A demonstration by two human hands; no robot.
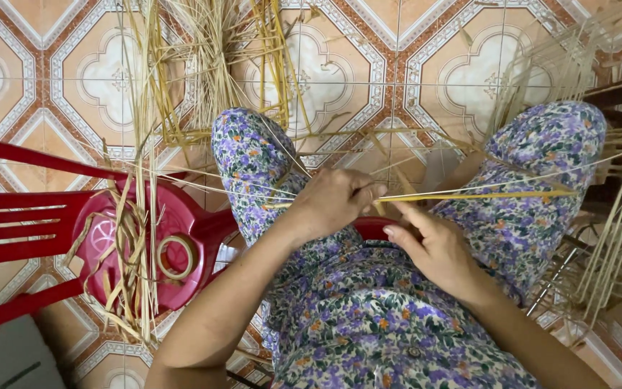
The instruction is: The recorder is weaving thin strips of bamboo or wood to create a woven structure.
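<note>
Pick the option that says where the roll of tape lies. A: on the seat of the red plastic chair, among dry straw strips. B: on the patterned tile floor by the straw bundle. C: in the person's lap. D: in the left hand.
A: the tan roll of tape lies flat on the red plastic chair among dry straw strips, apart from both hands.

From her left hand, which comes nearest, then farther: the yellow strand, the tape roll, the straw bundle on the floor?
1. Yellow strand: pinched in the left hand, running right.
2. Tape roll: on the red chair, left.
3. Straw bundle: on the floor, top.
</note>
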